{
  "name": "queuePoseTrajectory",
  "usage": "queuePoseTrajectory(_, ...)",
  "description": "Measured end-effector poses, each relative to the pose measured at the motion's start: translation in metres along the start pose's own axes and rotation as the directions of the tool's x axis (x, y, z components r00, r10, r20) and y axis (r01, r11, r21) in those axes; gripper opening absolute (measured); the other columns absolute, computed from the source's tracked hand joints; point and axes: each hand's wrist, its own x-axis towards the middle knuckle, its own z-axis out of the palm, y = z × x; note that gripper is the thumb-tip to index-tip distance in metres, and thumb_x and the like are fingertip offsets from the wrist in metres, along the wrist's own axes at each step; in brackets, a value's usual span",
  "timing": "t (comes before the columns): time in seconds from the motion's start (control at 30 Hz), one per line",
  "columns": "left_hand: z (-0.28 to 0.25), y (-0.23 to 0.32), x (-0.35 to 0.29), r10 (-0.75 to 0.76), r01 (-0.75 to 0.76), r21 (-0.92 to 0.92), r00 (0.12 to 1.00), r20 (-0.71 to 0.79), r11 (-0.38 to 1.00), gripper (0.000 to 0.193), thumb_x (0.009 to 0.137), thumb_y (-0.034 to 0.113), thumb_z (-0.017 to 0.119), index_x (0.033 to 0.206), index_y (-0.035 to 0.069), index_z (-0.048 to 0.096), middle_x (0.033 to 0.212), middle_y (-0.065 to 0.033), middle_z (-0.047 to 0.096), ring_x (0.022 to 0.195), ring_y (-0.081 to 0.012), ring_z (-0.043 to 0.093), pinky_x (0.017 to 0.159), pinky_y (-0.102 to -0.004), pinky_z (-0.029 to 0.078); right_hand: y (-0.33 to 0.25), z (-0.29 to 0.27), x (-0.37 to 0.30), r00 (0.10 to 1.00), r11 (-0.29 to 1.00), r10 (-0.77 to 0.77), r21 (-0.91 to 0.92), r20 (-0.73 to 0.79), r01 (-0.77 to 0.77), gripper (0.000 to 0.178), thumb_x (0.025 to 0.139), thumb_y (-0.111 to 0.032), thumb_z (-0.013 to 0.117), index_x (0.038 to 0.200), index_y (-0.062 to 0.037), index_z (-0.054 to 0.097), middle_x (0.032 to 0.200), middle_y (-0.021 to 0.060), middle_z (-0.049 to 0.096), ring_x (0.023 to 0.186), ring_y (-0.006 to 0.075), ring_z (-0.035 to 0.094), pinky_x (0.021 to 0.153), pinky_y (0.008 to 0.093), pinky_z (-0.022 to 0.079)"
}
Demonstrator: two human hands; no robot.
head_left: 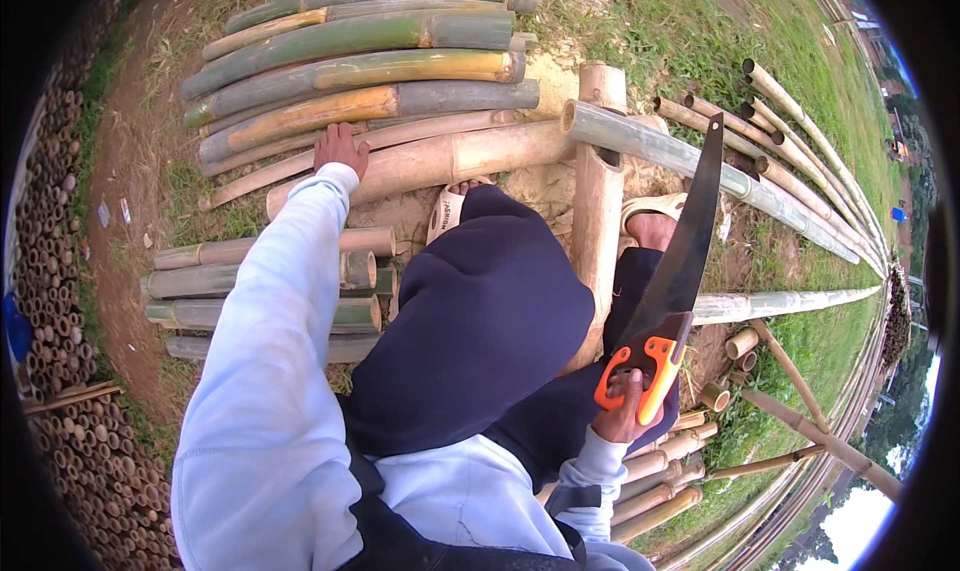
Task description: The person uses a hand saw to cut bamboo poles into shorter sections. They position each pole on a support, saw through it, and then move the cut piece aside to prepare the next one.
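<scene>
My right hand is wrapped round the orange and dark handle of a handsaw. The saw's long dark blade points up and away, its tip overlapping a long greenish bamboo pole in the view. My left hand reaches out to the far left, fingers apart, lying at a thick pale bamboo piece beside a thinner one. Right of that, a bamboo post-like piece runs between my feet, and the greenish pole crosses its far part. The pole's cut open end faces left.
Several cut bamboo lengths lie side by side at the far left, more left of my knee. Long poles stretch away to the right. Short stubs and a crossed pole frame are at right. Bamboo ends are stacked at left.
</scene>
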Motion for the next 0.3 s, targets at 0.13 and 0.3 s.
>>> queuePoseTrajectory(0.13,-0.008,-0.003,0.012,0.012,-0.020,0.057,0.991,0.133,0.998,0.053,0.097,0.045,0.059,0.133,0.006,0.061,0.135,-0.0180,0.057,0.129,-0.0371,0.056,0.110,-0.0490,0.042,0.001,-0.001,0.000,1.000,0.999,-0.025,-0.031,0.015,0.025,0.021,0.099,-0.011,0.065,0.083,0.0015,0.062,0.068,0.0064,0.061,0.067,0.0155,0.059,0.067,0.0303,0.050)
queuePoseTrajectory(0.3,-0.010,-0.006,0.022,-0.078,0.028,0.149,0.936,0.342,0.988,0.077,0.099,0.057,0.052,0.158,0.010,0.039,0.151,-0.0166,0.048,0.142,-0.0373,0.045,0.120,-0.0469,0.032,0.001,0.014,0.001,0.999,1.000,0.028,0.006,0.023,-0.029,0.023,0.100,-0.014,0.067,0.083,0.0014,0.063,0.068,0.0078,0.061,0.067,0.0171,0.059,0.069,0.0315,0.051)
